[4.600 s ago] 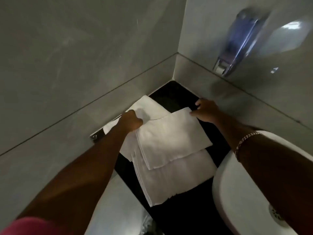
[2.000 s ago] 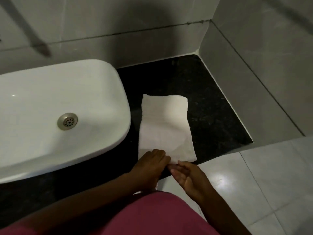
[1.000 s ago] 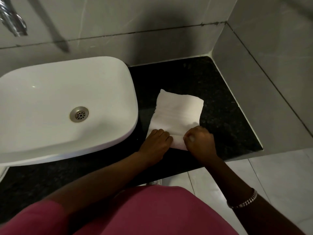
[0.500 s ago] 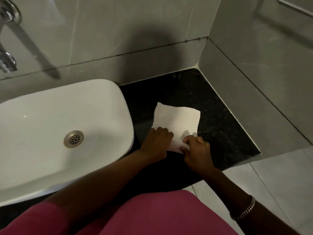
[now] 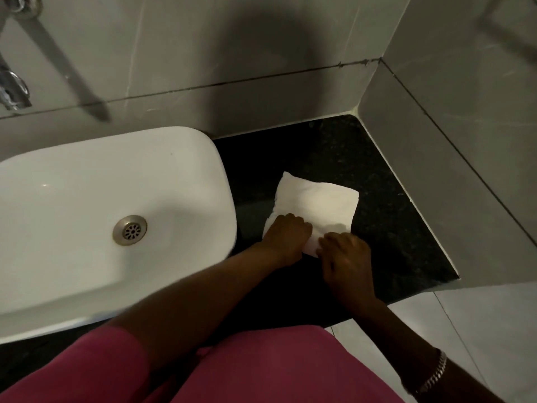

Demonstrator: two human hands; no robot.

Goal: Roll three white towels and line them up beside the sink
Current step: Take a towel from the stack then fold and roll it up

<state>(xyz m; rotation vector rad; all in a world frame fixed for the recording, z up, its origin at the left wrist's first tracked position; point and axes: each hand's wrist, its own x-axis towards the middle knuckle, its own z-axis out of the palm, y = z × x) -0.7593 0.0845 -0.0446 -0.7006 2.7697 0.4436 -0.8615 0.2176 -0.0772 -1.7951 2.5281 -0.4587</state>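
Towel: one white towel (image 5: 319, 203) lies on the black bench (image 5: 392, 228), centre-right of frame and just right of the sink (image 5: 189, 152). Its far part lies spread out; its near edge is bunched under the fingers. No other towel is in view.
Left grip: the left grip (image 5: 286, 238) sits at the towel's near-left corner, fingers curled down onto the bunched edge and grasping it.
Right grip: the right grip (image 5: 344, 253) sits at the near-right edge, just beside the left, fingers curled over the cloth and grasping it. A bracelet (image 5: 433, 376) shows at lower right.
Sink: white basin in the left half of frame, drain (image 5: 130, 230) in its floor. The tap (image 5: 11, 91) at upper left is blurred.
Step in hand: judged to be the rolling of towel one, from the near edge toward the wall (image 5: 261, 53). No finished roll is seen, so the task looks early.
Next move calls for: both grips turning the edge over together, with even pressure across the width, so the spread part feeds in without creases.
Risk: an uneven push would likely cone the roll, and the far-left corner looks puffed.
Line-up room: bare bench shows toward the upper right corner.
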